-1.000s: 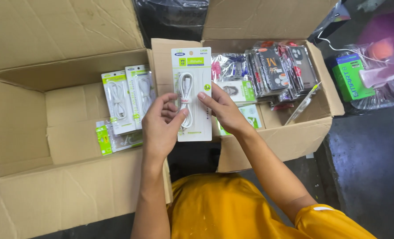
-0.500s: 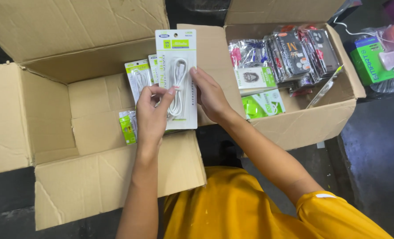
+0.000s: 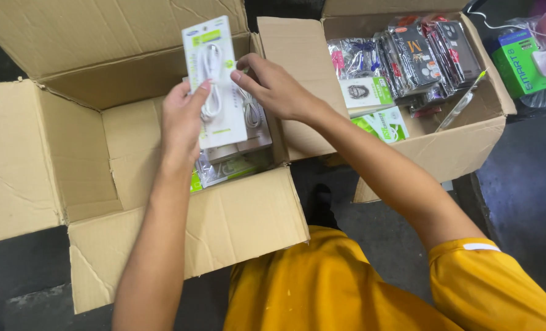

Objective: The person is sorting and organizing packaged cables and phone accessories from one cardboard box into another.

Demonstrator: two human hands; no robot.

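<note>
Large open carton [image 3: 52, 159] was at left, flaps spread. Left hand [image 3: 184, 116] gripped white cable blister pack [image 3: 214, 79], held upright above that carton. Similar packs [image 3: 236, 156] lay below it inside the carton. Right hand [image 3: 273, 86], just right of held pack, fingers bent at its edge, touching; real pinch unclear. Judgement: support pack by both edges, keep card flat, avoid bending. Second carton [image 3: 444, 147] of packaged accessories sat right of the large carton. Carton floor mostly hidden; green box [image 3: 518, 61] partly cut off.
</note>
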